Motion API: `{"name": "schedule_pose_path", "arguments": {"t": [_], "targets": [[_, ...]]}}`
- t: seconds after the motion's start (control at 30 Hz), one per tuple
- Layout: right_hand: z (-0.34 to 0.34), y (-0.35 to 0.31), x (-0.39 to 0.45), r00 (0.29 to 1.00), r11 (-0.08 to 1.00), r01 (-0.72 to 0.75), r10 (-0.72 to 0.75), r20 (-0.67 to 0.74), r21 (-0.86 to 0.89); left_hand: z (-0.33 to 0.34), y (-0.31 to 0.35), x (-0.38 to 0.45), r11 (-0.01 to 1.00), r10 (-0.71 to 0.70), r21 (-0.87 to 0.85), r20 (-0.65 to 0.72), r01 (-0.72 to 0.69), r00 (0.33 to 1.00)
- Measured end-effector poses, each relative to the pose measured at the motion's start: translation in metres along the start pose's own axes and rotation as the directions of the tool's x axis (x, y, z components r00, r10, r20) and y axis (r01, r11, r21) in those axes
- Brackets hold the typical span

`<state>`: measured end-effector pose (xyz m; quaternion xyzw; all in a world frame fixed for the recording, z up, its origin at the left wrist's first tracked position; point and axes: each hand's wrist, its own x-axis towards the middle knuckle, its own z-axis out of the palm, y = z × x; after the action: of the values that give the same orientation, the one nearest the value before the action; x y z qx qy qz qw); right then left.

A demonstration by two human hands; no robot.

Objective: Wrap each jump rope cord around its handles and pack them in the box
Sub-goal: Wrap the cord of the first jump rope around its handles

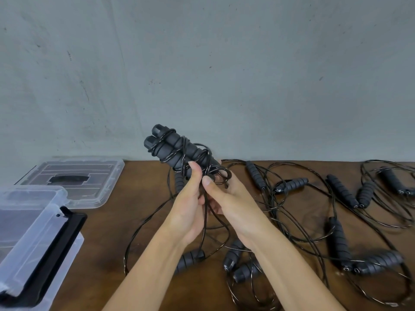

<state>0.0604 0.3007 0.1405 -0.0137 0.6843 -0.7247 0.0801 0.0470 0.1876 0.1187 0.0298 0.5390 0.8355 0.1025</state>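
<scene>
Holding a pair of dark foam handles [173,147] up above the brown table [139,189], the person works at about the middle of the view. The two handles lie side by side, tilted up and to the left, their capped ends toward the grey wall [202,63]. A thin black cord [202,158] is looped round them in several uneven turns, and loose lengths of it hang down between the wrists to the table.

The left hand [188,207] has its fingers curled round the lower end of the handles, thumb up against the foam. The right hand [226,198] is curled too, thumb and fingers pinching a loop of the cord just beside the lower end of the handles; the two hands touch.

On the table to the right and below the arms lie more jump ropes [336,198], unwrapped, their handles scattered and their cords spread in tangled overlapping loops. One handle [188,260] lies under the left forearm.

At the left edge stands a clear plastic box [33,221] with a black latch [56,250] along its near side. What it holds cannot be told. Behind it, against the wall, the clear lid [74,178] lies flat on the table
</scene>
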Motion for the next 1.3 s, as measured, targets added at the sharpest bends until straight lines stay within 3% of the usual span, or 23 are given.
{"name": "schedule_pose_path", "arguments": {"t": [0.13, 0.33, 0.47, 0.57, 0.7, 0.93, 1.07, 1.3], "targets": [[-0.009, 0.001, 0.001, 0.996, 0.997, 0.061, -0.064, 0.063, 0.049, 0.003, 0.0, -0.002, 0.999, 0.001, 0.036, 0.029, -0.002, 1.0], [-0.019, 0.0, 0.002, 0.989, 0.989, 0.138, -0.14, 0.043, 0.057, 0.009, 0.005, 0.0, 1.0, 0.013, 0.024, 0.06, -0.014, 0.998], [-0.026, 0.002, 0.002, 0.986, 0.986, 0.161, -0.162, 0.026, 0.035, 0.015, 0.0, 0.007, 0.986, 0.16, -0.04, 0.015, -0.159, 0.987], [-0.03, 0.006, 0.005, 0.986, 0.985, 0.167, -0.166, -0.025, 0.037, 0.02, 0.0, 0.009, 0.963, 0.264, 0.079, -0.074, -0.258, 0.962], [-0.041, 0.009, 0.008, 0.981, 0.981, 0.191, -0.189, -0.05, 0.033, 0.012, 0.005, 0.013, 0.949, 0.293, 0.155, -0.127, -0.273, 0.948], [-0.071, 0.006, 0.012, 0.979, 0.978, 0.206, -0.206, -0.005, -0.04, -0.017, 0.012, 0.022, 0.986, 0.081, -0.147, 0.008, -0.079, 0.997], [-0.088, -0.004, 0.014, 0.98, 0.973, 0.199, -0.199, 0.007, -0.114, -0.023, 0.01, 0.032, 0.986, -0.032, -0.163, 0.033, 0.037, 0.999], [-0.115, -0.03, 0.023, 0.98, 0.935, 0.194, -0.168, 0.111, -0.298, -0.03, 0.017, 0.03, 0.948, -0.145, -0.249, 0.206, 0.195, 0.968]]}}
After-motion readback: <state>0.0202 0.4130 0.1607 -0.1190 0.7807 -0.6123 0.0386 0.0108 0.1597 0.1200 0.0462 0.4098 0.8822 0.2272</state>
